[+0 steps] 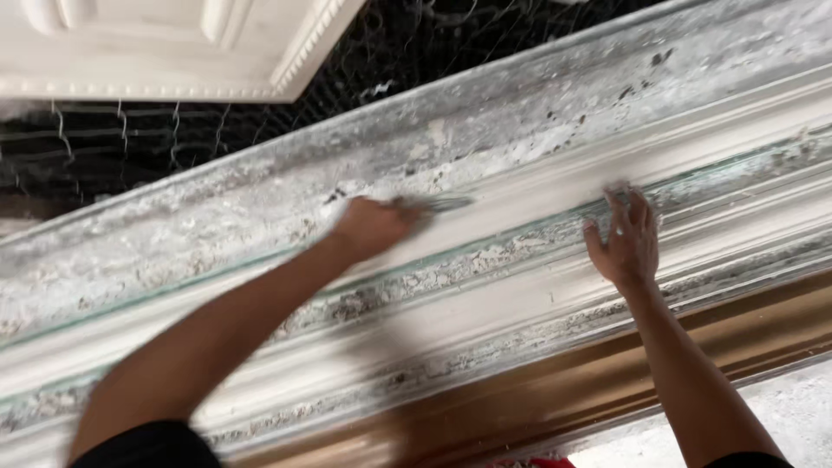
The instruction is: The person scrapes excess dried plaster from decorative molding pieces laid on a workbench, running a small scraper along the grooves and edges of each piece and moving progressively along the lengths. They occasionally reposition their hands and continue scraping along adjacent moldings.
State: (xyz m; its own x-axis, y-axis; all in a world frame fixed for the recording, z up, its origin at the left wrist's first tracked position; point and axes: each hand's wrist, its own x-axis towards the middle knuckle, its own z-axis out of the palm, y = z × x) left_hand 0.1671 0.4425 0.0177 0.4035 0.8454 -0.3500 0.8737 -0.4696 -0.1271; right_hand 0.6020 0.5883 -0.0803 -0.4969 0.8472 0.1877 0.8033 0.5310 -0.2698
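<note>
A long plaster-coated cornice mould (485, 139) runs diagonally across the view, white and grey with ridged profiles. My left hand (371, 227) is closed around a small tool (446, 204) with a thin blurred blade that lies against the wet white plaster band. My right hand (626, 243) rests flat on the mould further right, fingers spread and pointing up, holding nothing.
A brown wooden edge (555, 390) borders the mould below. Black mesh with wire (130, 139) lies above the mould. A white moulded plaster panel (165, 43) sits at the top left. A pale floor patch (780, 407) shows at the bottom right.
</note>
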